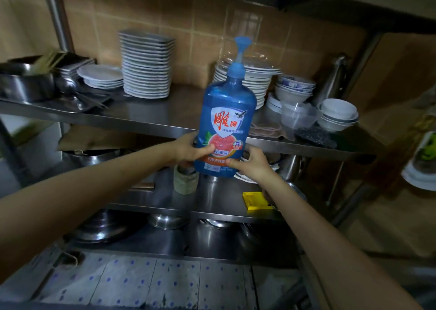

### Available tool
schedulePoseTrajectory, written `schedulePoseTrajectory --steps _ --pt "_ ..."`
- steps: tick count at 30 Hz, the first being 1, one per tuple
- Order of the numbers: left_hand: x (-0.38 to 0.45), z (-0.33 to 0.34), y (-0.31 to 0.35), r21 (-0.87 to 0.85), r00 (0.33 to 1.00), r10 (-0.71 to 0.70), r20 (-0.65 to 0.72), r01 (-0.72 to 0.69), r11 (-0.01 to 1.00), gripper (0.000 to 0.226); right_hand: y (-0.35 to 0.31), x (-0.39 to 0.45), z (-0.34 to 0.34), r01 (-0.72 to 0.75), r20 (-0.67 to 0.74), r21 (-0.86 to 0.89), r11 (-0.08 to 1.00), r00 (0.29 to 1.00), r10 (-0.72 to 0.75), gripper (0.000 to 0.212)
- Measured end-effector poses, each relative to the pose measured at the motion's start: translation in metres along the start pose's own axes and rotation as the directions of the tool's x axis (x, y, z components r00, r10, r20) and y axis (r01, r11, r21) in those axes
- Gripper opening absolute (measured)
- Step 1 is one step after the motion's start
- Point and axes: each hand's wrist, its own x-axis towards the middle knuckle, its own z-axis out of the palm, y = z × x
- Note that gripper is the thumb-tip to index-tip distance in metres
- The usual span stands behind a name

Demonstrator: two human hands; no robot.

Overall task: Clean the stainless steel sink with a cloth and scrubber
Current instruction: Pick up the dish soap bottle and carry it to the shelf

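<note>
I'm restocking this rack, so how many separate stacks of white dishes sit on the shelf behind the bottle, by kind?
Tall stack of square plates: 1
Stacks of round plates: 2
Stacks of bowls: 2
Total: 5

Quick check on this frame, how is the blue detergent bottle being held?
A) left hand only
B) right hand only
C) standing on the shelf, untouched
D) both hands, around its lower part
D: the left hand and the right hand both grip the lower part of the blue detergent bottle, which is upright in front of the steel shelf.
</note>
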Motion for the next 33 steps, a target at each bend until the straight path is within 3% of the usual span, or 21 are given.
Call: schedulePoseTrajectory --steps 6,12,17,28,33 --pt "0.043 -0.024 0.001 -0.010 0.997 0.081 0.004 -0.081 0.997 0.032 -0.006 0.042 0.002 -0.002 -0.004 0.070 0.998 1.000 0.002 0.044" --pt "0.095 -0.031 0.012 0.032 0.998 0.066 0.025 -0.067 0.997 0.027 -0.002 0.091 -0.010 -0.004 -0.025 0.035 0.999 1.000 0.005 0.043" --pt "0.139 -0.036 0.018 0.137 0.994 0.112 0.003 -0.112 0.984 0.042 0.009 0.137 -0.022 0.001 -0.009 0.010 1.000 1.000 -0.001 0.047" --pt "0.217 -0.047 0.004 0.001 0.999 0.006 -0.042 -0.006 1.000 0.041 0.024 0.210 -0.027 -0.034 0.038 -0.017 0.999 0.999 0.035 0.051" --pt "0.238 -0.057 0.001 0.006 0.999 0.038 0.002 -0.038 0.999 0.045 0.024 0.223 -0.023 -0.025 0.011 -0.002 1.000 1.000 0.025 0.047"
